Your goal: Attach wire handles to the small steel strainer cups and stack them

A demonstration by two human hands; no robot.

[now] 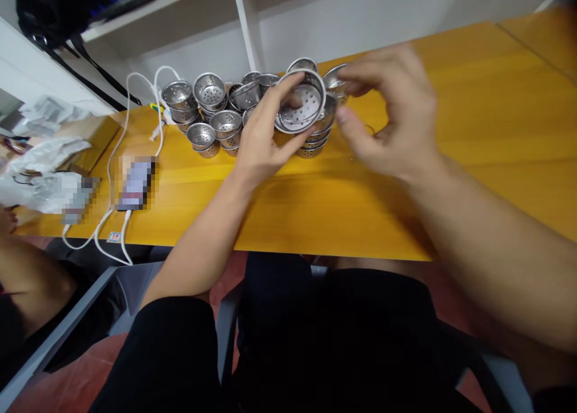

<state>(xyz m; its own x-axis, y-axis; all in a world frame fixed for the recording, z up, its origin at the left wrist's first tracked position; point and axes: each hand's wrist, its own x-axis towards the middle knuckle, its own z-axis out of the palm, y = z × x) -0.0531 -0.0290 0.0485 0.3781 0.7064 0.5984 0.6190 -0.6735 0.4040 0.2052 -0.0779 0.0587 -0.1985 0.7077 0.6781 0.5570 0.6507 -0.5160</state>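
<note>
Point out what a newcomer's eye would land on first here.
First, the shiny perforated metal cup near the top centre, gripped by the left hand with its mouth turned toward the camera. Next, the blurred right hand, spread open just to its right. Then the cluster of similar cups, some stacked, toward the back of the yellow-brown table.

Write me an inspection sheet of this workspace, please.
Surface: yellow-orange wooden table.
Work items: shiny, round, perforated metal cup, raised; similar cups, some stacked, near it.
Clutter: rectangular phone, grey rectangular device, both pixelated; crumpled translucent plastic bags; brown cardboard box.
Hands: left hand holds the raised cup; right hand blurred, digits apart, contact unclear.
Cables: thin white cables, one at the phone's end, looping past the table's front edge.
Surroundings: white shelf behind, black strapped bag; another person's arm, left.
</note>
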